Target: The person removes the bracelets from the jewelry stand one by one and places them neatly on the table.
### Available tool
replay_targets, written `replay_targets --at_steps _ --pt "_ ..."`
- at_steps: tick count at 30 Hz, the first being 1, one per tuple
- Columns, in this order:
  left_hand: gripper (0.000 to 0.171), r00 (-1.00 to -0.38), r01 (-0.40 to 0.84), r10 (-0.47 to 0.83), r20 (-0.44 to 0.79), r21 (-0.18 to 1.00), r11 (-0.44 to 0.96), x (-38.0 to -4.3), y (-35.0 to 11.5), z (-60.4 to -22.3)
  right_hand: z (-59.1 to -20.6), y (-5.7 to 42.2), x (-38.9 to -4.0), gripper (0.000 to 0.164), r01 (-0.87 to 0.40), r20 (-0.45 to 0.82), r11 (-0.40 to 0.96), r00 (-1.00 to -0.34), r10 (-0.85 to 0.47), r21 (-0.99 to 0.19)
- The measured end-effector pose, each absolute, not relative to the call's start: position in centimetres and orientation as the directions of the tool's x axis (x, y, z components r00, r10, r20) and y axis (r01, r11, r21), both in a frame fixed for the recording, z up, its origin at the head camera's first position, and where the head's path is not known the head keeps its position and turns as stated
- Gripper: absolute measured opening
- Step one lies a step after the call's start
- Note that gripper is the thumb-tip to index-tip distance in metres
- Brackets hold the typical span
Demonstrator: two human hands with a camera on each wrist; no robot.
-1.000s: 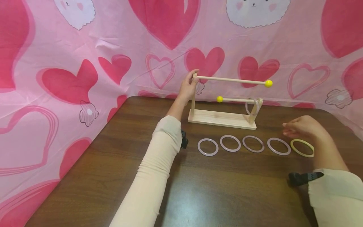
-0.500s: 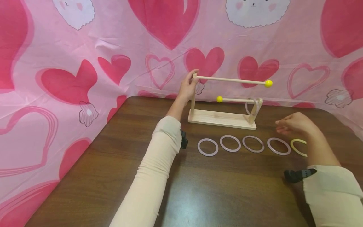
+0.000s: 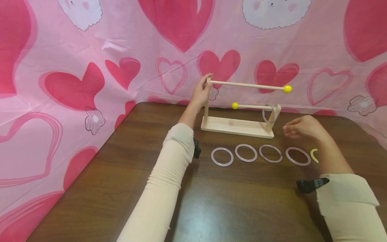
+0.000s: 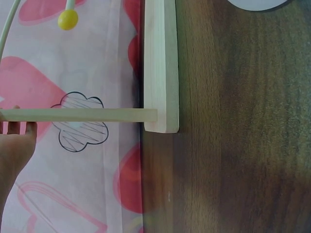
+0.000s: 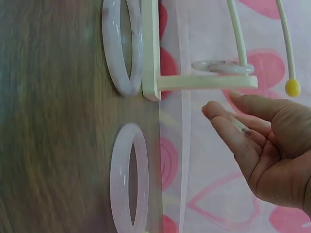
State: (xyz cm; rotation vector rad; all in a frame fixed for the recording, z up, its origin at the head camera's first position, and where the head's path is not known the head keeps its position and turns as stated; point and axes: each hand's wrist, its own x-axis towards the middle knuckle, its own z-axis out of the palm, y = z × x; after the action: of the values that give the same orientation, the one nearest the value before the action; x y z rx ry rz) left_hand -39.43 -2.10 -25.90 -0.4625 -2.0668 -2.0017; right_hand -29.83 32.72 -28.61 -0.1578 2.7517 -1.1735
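Note:
A pale wooden stand [image 3: 237,127] has two rods tipped with yellow balls, the upper from the left post, the lower from the right. My left hand [image 3: 201,93] grips the top of the left post; in the left wrist view its fingers [image 4: 30,128] lie against the wood. One marbled bangle [image 5: 221,67] hangs on the lower rod beside the right post. My right hand [image 3: 305,128] hovers just right of that post, fingers loosely curled, with nothing clearly visible in them. Several pale purple bangles [image 3: 222,165] lie in a row before the stand. A yellow bangle [image 3: 312,155] is partly hidden by my right forearm.
The dark wooden table [image 3: 121,188] reaches back to a pink heart-patterned cloth [image 3: 127,40]. The upper rod's yellow ball [image 3: 287,89] juts out above the right post. A white rounded edge [image 4: 257,4], cut off by the frame, shows in the left wrist view.
My right hand has moved left and slightly away from me, towards the right post, and its forearm now covers more of the yellow bangle. The left hand stays on the left post.

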Motion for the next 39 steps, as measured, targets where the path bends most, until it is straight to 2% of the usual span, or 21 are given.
replay_targets --at_steps 12,18,23,27,31,39 --pt "0.037 -0.914 0.405 0.052 0.402 0.910 0.086 -39.9 -2.1 -26.3 -28.9 30.2 -30.1 0.051 -0.105 0.078 0.631 -0.995 -0.070 -0.768" --pt "0.037 -0.924 0.381 0.059 0.378 0.922 0.066 -37.8 -2.2 -24.9 -29.4 29.2 -30.6 0.044 -0.170 0.227 0.733 -0.974 -0.023 -0.659" --pt "0.037 -0.923 0.384 0.062 0.380 0.921 0.065 -36.9 -2.2 -24.5 -29.6 28.4 -30.9 0.038 -0.173 0.310 0.806 -0.951 0.013 -0.565" --pt "0.037 -0.920 0.391 0.065 0.388 0.920 0.040 -38.2 -2.2 -25.2 -29.7 28.0 -31.0 0.034 -0.163 0.337 0.820 -0.941 0.038 -0.549" --pt "0.037 -0.912 0.411 0.055 0.407 0.909 0.072 -39.6 -2.1 -26.2 -29.7 27.7 -31.1 0.030 -0.135 0.357 0.840 -0.931 0.073 -0.525" --pt "0.037 -0.900 0.435 0.047 0.432 0.896 0.089 -40.0 -2.0 -26.4 -29.7 27.4 -31.1 0.031 -0.092 0.345 0.820 -0.929 0.133 -0.564"
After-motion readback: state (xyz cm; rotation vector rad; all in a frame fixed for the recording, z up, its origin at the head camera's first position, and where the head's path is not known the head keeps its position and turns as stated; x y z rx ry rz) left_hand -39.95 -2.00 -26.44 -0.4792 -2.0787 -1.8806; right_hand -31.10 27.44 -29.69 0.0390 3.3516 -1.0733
